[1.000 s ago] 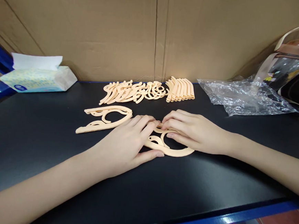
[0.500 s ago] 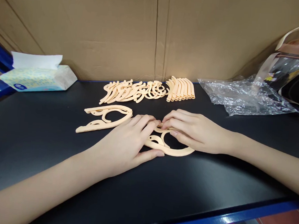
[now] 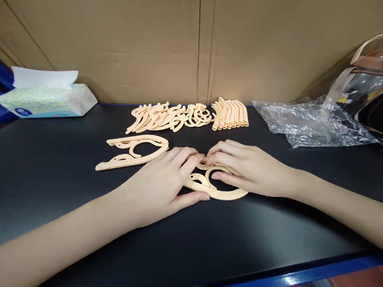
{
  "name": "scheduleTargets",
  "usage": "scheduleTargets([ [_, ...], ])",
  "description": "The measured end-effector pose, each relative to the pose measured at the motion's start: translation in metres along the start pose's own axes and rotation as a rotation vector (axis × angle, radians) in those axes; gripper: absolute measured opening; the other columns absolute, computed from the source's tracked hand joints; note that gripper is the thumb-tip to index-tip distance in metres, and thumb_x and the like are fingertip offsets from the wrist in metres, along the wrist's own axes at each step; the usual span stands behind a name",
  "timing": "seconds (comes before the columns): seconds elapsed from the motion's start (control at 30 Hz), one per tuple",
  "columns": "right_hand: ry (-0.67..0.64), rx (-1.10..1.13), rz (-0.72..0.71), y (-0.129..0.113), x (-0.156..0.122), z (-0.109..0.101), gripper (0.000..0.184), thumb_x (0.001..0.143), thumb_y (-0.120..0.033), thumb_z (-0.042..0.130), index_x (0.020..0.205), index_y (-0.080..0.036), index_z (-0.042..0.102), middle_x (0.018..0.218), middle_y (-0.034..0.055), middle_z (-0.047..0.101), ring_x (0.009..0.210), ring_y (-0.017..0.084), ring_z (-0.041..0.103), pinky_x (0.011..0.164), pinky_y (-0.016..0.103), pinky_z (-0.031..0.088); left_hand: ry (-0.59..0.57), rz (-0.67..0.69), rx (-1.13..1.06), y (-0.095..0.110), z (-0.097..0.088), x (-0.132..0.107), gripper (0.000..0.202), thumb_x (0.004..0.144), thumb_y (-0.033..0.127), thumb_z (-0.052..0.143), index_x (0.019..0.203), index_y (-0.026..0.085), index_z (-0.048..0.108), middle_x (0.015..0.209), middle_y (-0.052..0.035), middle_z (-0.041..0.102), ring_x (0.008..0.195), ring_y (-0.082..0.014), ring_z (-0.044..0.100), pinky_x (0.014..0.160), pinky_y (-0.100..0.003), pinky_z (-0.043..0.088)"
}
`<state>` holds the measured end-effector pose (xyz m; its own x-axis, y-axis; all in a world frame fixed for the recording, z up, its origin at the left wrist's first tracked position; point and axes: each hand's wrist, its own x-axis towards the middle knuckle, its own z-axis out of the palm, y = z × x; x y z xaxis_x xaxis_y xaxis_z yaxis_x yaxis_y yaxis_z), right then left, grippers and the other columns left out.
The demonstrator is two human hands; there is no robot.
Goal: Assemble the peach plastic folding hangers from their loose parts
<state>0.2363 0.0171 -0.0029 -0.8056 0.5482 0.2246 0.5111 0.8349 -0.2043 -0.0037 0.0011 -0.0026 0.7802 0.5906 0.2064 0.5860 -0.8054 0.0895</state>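
Note:
A peach plastic folding hanger (image 3: pixel 230 194) lies on the black table, its two arms folded side by side around the curved hook. My left hand (image 3: pixel 172 177) is closed over its left end, thumb along the near arm and fingers on the far arm. From the right, my right hand (image 3: pixel 247 165) grips the far arm with curled fingers, its thumb over the hook. The hands hide much of the far arm. Just left of my left hand lies a second folded hanger (image 3: pixel 150 160), apart from the first.
Behind the hands lie a pile of loose hanger pieces (image 3: pixel 160 116) and a row of hollow curved arms (image 3: pixel 230 114). A tissue pack (image 3: pixel 45 99) sits at the back left. Clear plastic film (image 3: pixel 312 124) and a bottle (image 3: pixel 372 73) are at the right. Cardboard (image 3: pixel 120 36) walls the back.
My right thumb has shifted slightly left over the hook. Both hands keep their hold on the hanger, and the whole view has drifted very slightly.

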Motion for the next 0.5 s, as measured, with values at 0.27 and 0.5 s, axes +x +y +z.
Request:
scheduleTargets([
  [0.27, -0.019, 0.003, -0.027, 0.0021, -0.0009, -0.0023, 0.038, 0.093, -0.046, 0.053, 0.116, -0.017, 0.059, 0.117, 0.0095, 0.060, 0.104, 0.021, 0.056, 0.088, 0.037, 0.047, -0.019, -0.021, -0.024, -0.0011, 0.0006, 0.0011, 0.054, 0.095, 0.054, 0.050, 0.130, 0.013, 0.049, 0.131, -0.0148, 0.055, 0.118, -0.0296, 0.054, 0.098, -0.046, 0.047],
  [0.5, -0.014, 0.038, -0.048, 0.0017, -0.0009, -0.0021, 0.048, 0.090, -0.055, 0.056, 0.118, -0.017, 0.057, 0.119, 0.0100, 0.059, 0.106, 0.021, 0.056, 0.090, 0.037, 0.047, -0.009, -0.018, -0.002, -0.0008, -0.0016, 0.0012, 0.052, 0.094, 0.055, 0.051, 0.127, 0.015, 0.050, 0.128, -0.0132, 0.056, 0.111, -0.0282, 0.057, 0.093, -0.043, 0.048],
])
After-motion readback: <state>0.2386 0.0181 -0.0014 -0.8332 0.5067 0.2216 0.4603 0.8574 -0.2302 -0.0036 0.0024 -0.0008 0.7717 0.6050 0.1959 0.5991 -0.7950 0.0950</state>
